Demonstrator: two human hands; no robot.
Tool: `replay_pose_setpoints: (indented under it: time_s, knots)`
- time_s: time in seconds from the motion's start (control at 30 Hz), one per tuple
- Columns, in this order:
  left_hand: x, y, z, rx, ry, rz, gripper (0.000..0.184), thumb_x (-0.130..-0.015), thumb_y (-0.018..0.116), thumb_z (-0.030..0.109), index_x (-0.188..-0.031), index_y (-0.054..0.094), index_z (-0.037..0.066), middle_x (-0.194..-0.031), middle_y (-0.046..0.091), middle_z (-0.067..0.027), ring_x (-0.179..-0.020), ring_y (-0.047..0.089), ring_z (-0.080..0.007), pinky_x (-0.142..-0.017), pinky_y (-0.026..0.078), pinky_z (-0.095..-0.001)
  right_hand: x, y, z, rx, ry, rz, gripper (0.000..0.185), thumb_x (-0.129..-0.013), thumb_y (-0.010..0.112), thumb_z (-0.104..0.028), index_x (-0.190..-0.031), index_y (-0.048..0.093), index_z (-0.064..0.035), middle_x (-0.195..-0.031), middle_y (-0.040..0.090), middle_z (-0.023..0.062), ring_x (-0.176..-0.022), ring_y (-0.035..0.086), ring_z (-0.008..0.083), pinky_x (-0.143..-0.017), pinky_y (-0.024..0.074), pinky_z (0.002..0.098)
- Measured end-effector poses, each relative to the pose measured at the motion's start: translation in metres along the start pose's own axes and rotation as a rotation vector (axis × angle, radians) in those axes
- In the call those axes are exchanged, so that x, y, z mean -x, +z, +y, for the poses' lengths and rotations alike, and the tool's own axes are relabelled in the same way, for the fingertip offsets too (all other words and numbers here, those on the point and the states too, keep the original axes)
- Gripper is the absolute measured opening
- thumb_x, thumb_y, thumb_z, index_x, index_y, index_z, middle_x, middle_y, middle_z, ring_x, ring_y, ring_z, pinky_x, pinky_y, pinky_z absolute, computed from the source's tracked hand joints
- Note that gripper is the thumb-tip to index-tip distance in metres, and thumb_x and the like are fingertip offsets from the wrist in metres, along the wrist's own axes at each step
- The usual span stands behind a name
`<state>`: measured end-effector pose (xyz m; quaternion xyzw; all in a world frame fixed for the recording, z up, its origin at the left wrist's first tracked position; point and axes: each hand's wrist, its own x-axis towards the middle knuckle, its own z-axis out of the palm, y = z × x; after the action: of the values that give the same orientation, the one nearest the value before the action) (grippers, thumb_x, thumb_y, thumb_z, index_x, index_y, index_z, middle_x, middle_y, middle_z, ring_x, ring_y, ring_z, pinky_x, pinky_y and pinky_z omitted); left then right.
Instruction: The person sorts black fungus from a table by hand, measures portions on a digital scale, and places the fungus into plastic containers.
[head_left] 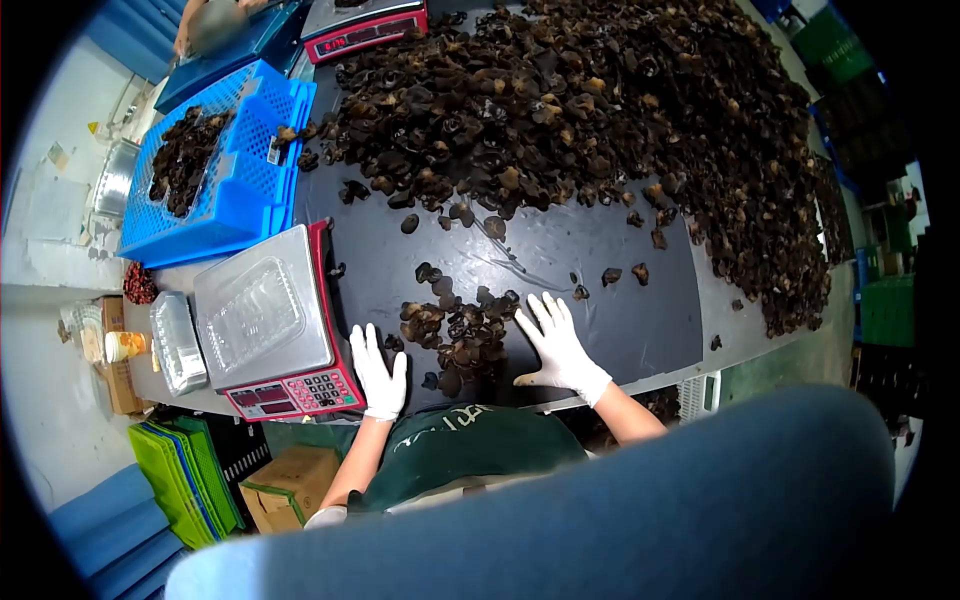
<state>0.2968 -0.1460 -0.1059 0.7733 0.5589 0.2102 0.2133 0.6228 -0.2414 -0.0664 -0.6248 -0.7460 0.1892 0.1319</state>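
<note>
My left hand [379, 378], in a white glove, lies on the dark table mat [620, 325] with its fingers stretched out, beside the red-edged digital scale [262, 345]. My right hand [560, 352], also gloved, rests on the mat with its fingers spread and holds nothing. Between the two hands is a small heap of dark wood ear mushrooms [470, 340]; the right fingertips are close to its edge. On the scale's metal plate sits a clear plastic tray [257, 312] with nothing visible in it.
A large mound of wood ears [560, 110] covers the table's far and right parts. Blue crates [185, 235] stand at left, wood ears on top. Clear trays [178, 345] are stacked left of the scale. A second scale [365, 35] and another person's hand [184, 38] are at the far side.
</note>
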Motion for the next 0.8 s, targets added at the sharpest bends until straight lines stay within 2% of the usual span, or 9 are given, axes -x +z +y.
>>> replay_pose_setpoints:
  time_s: [0.1,0.27,0.3,0.37,0.47,0.57,0.7,0.73,0.8]
  knots:
    - [-0.019,0.015,0.003,-0.04,0.163,-0.055,0.072,-0.087,0.063,0.024,-0.149,0.031,0.003,-0.151,0.034,-0.0212,-0.143,0.025,-0.0408,-0.117,0.013,-0.0539,-0.017,0.008,-0.009,-0.013,-0.046,0.015,0.116,-0.053,0.085,-0.053,-0.146,0.035,-0.005,-0.149,0.031,0.0273,-0.139,0.023,0.0493,-0.114,0.0165,0.0605]
    - [-0.024,0.032,0.037,0.436,0.543,-0.171,0.074,-0.079,0.072,0.034,-0.138,0.043,0.0,-0.14,0.045,-0.0235,-0.131,0.042,-0.0419,-0.111,0.032,-0.0494,-0.054,0.04,-0.047,-0.245,-0.26,0.091,0.107,-0.05,0.088,-0.03,-0.141,0.039,-0.0007,-0.145,0.034,0.0277,-0.134,0.031,0.0496,-0.112,0.0305,0.053]
    - [-0.022,0.027,0.051,0.465,0.52,-0.128,0.074,-0.079,0.074,0.035,-0.137,0.044,0.0,-0.137,0.048,-0.0221,-0.127,0.045,-0.0406,-0.109,0.035,-0.0485,-0.057,0.048,-0.057,-0.276,-0.255,0.105,0.104,-0.05,0.087,-0.025,-0.14,0.041,-0.0017,-0.144,0.036,0.0265,-0.131,0.034,0.0495,-0.111,0.0337,0.0514]
    - [-0.018,0.039,0.04,0.577,0.44,-0.069,0.074,-0.077,0.077,0.034,-0.135,0.045,0.0,-0.131,0.051,-0.0209,-0.123,0.048,-0.0393,-0.106,0.038,-0.0462,-0.063,0.067,-0.058,-0.219,-0.241,0.267,0.084,-0.06,0.078,-0.013,-0.137,0.045,-0.0039,-0.14,0.041,0.0227,-0.121,0.043,0.0456,-0.104,0.0411,0.0501]
    - [-0.021,0.035,0.056,0.663,0.288,0.013,0.054,-0.076,0.077,0.022,-0.121,0.056,0.002,-0.119,0.058,-0.0178,-0.112,0.057,-0.0331,-0.098,0.046,-0.0416,-0.069,0.075,-0.063,-0.416,-0.179,0.391,0.067,-0.068,0.073,-0.008,-0.131,0.05,-0.0068,-0.132,0.051,0.0173,-0.115,0.052,0.0379,-0.099,0.046,0.0422]
    - [-0.03,0.027,0.073,0.798,0.161,0.121,0.036,-0.075,0.074,0.012,-0.107,0.061,0.002,-0.106,0.062,-0.0142,-0.098,0.062,-0.028,-0.088,0.05,-0.0374,-0.08,0.067,-0.078,-0.596,-0.214,0.465,0.063,-0.07,0.073,-0.008,-0.13,0.051,-0.0071,-0.126,0.054,0.0175,-0.113,0.055,0.0379,-0.099,0.0465,0.0418]
    - [-0.052,-0.018,0.074,0.873,0.126,0.218,0.02,-0.08,0.068,0.005,-0.098,0.061,0.003,-0.102,0.061,-0.0095,-0.095,0.06,-0.02,-0.087,0.048,-0.0329,-0.117,0.043,-0.11,-0.665,-0.333,0.551,0.061,-0.07,0.074,-0.007,-0.126,0.051,-0.0066,-0.124,0.055,0.0165,-0.113,0.056,0.0357,-0.097,0.0466,0.0428]
    - [-0.059,-0.037,0.074,0.856,0.138,0.279,0.021,-0.078,0.071,0.005,-0.097,0.063,0.002,-0.098,0.062,-0.0105,-0.091,0.062,-0.0225,-0.084,0.05,-0.0334,-0.131,0.031,-0.124,-0.693,-0.387,0.557,0.061,-0.07,0.075,-0.006,-0.126,0.051,-0.0066,-0.122,0.056,0.015,-0.112,0.056,0.0347,-0.096,0.0466,0.0433]
    - [-0.072,-0.072,0.062,0.833,0.074,0.344,0.018,-0.079,0.071,0.005,-0.096,0.064,0.003,-0.097,0.062,-0.0086,-0.089,0.061,-0.0202,-0.083,0.049,-0.0323,-0.162,-0.009,-0.164,-0.716,-0.467,0.535,0.057,-0.07,0.075,-0.005,-0.123,0.054,-0.007,-0.117,0.058,0.0129,-0.111,0.056,0.0324,-0.096,0.0467,0.0407]
